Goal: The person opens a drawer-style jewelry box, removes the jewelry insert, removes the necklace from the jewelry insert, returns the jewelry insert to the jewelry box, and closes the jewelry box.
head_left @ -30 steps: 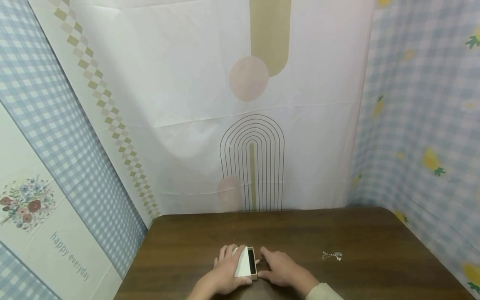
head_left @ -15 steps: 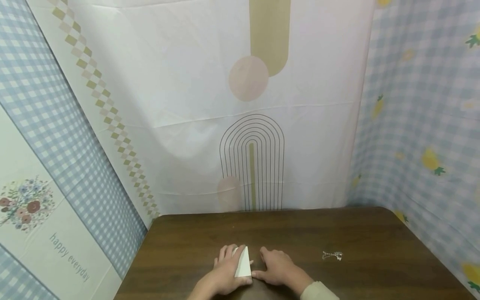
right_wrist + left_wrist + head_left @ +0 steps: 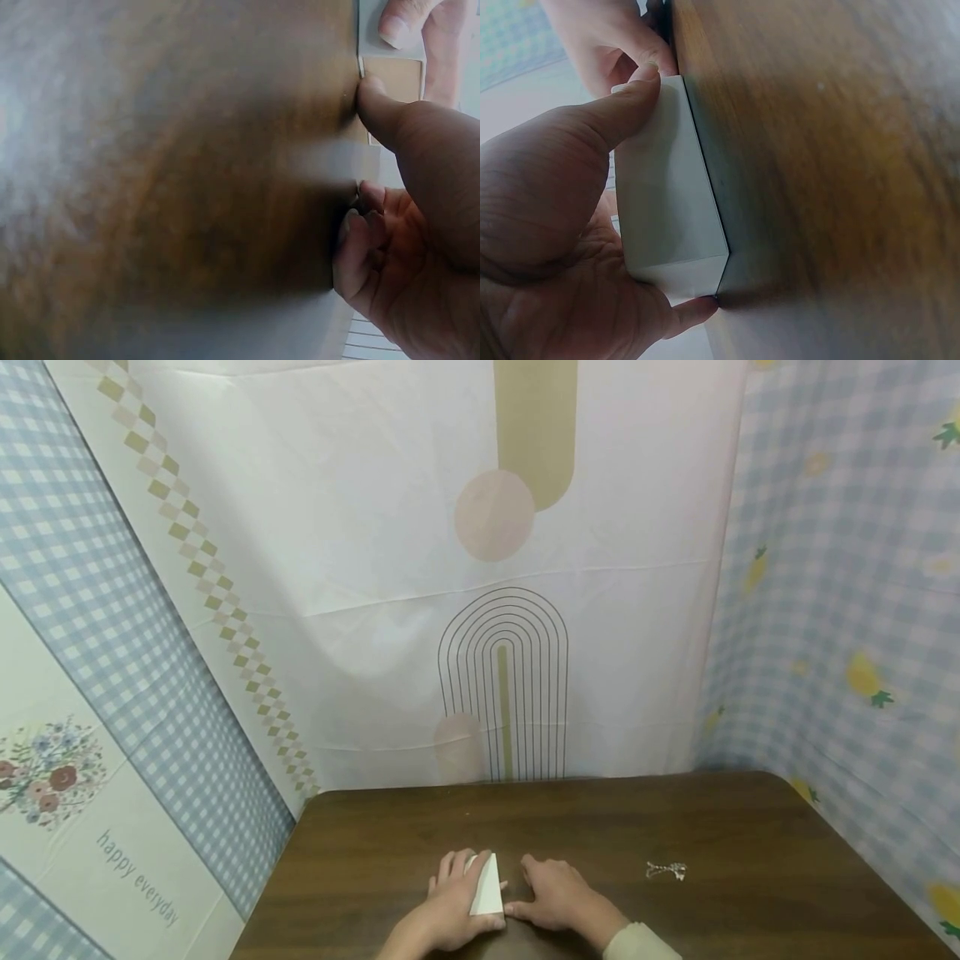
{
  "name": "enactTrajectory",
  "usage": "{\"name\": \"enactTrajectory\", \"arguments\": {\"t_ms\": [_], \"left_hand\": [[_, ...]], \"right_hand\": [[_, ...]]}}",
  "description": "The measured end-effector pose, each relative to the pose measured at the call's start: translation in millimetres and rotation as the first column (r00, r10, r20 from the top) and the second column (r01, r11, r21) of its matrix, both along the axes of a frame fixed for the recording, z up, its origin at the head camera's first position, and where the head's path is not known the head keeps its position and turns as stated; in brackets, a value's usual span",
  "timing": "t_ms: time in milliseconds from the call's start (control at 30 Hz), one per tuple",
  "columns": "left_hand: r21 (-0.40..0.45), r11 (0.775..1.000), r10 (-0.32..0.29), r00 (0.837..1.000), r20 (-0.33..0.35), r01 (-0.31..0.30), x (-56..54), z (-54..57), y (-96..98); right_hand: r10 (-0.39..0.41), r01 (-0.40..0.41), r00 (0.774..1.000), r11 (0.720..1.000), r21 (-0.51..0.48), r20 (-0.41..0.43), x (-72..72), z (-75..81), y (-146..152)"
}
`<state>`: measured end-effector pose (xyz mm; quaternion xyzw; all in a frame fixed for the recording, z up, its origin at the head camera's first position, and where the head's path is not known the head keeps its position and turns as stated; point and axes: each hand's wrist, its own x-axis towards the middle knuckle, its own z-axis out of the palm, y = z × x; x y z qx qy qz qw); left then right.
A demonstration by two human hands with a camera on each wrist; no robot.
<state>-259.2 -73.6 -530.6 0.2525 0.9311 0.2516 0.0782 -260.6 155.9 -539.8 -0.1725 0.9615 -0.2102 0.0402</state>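
My left hand [image 3: 452, 900] grips a small white drawer-style box [image 3: 487, 887] on the wooden table, its thumb along the near edge. In the left wrist view the box's long plain side [image 3: 660, 172] faces the camera. The tan end of the inner tray [image 3: 393, 79] shows in the right wrist view. My right hand [image 3: 557, 892] rests at the box's right end, thumb [image 3: 379, 112] straight against that tan end and the other fingers loosely bent. A small pale tab [image 3: 503, 885] sticks out from this end. The tray's inside is hidden.
A thin silvery chain-like piece [image 3: 666, 871] lies on the dark wood table [image 3: 600, 818] to the right of my hands. A white patterned cloth [image 3: 360, 568] hangs behind the table, with blue checked cloths [image 3: 817, 635] at both sides.
The inner tray with its dark interior, part-way out one second ago, has slid left into the white sleeve. My right hand moved slightly left with it; the left hand has stayed in place.
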Motion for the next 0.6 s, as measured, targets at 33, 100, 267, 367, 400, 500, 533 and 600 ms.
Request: {"name": "enactTrajectory", "arguments": {"t_ms": [33, 100, 267, 367, 400, 500, 533, 600], "left_hand": [[0.002, 1.000, 0.001, 1.000, 0.001, -0.001, -0.2, 0.0, 0.0], [0.007, 1.000, 0.004, 1.000, 0.006, -0.004, -0.4, -0.3, 0.2], [0.012, 1.000, 0.006, 1.000, 0.000, -0.006, 1.6, 0.8, 1.3], [0.011, 1.000, 0.005, 1.000, -0.014, -0.005, 3.1, 2.4, 1.8], [0.010, 1.000, 0.006, 1.000, -0.019, -0.006, 3.3, 2.6, 1.8], [0.007, 1.000, 0.008, 1.000, -0.027, -0.008, 3.0, 2.9, 1.7], [0.005, 1.000, 0.009, 1.000, -0.029, -0.008, 2.9, 2.8, 1.8], [0.002, 1.000, 0.006, 1.000, -0.020, -0.006, 2.6, 2.5, 2.2]], "right_hand": [[0.010, -0.010, 1.000, 1.000, -0.025, 0.012, -0.1, 0.2, 2], [0.034, -0.031, 0.999, 0.996, -0.086, 0.034, 0.3, 0.8, 6], [0.094, -0.070, 0.992, 0.964, -0.258, 0.081, 9.4, 3.5, 21], [0.120, -0.085, 0.988, 0.946, -0.313, 0.095, 19.3, 8.9, 29], [0.122, -0.086, 0.988, 0.942, -0.323, 0.094, 22.6, 12.0, 31], [0.117, -0.086, 0.991, 0.937, -0.339, 0.071, 30.0, 22.2, 37], [0.113, -0.085, 0.992, 0.936, -0.342, 0.063, 31.6, 25.6, 38], [0.109, -0.085, 0.993, 0.932, -0.352, 0.051, 33.6, 32.0, 39]]}}
